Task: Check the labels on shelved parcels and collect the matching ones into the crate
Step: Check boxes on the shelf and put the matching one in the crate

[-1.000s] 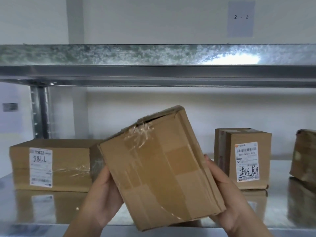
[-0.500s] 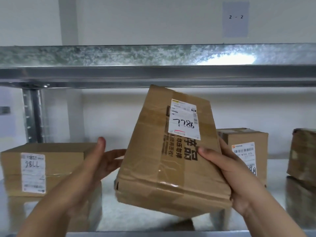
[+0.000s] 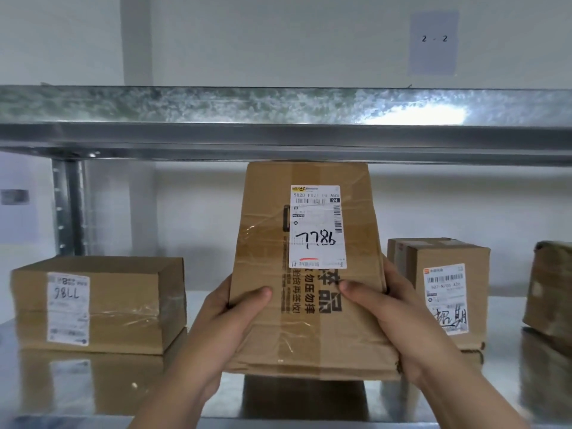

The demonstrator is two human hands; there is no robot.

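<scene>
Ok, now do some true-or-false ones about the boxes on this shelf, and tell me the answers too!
1. The left hand and right hand both grip the held parcel. True.
2. Its label faces away from the camera. False: the label faces the camera and has handwriting on it.
3. A flat parcel lies on the shelf to the left of the held one. True.
4. The wall sign reads 5 - 5. False: it reads 2 - 2.
</scene>
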